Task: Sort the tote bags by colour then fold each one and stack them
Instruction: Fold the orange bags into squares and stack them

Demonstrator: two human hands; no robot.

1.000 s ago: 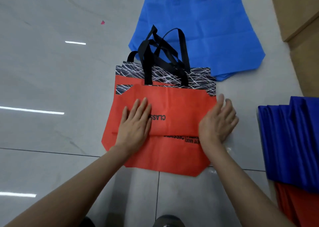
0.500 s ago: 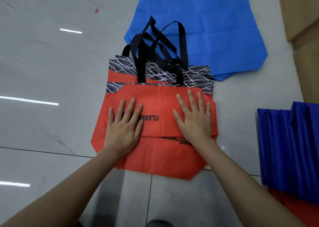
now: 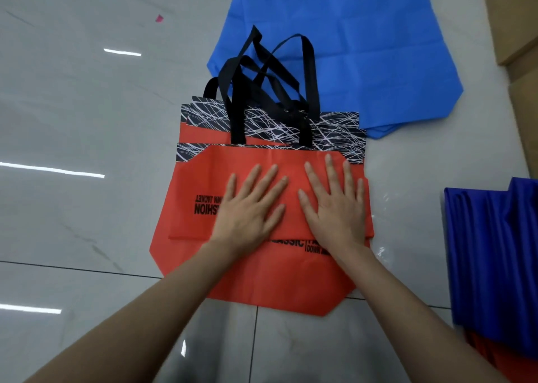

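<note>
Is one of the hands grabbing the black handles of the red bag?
No, the left hand and the right hand both lie flat with straight fingers on the red bag, apart from the black handles.

left hand [image 3: 247, 208], right hand [image 3: 334, 205] on folded tote [image 3: 256, 158] | flat totes [image 3: 349, 47] behind | pile [image 3: 489, 251] far right

The head-worn camera looks steeply down, close above the tiled floor [image 3: 72, 222].

Bare from forearm to fingertip on both sides: left hand [image 3: 247, 216], right hand [image 3: 334, 210], slim-fingered, with short plain nails.
</note>
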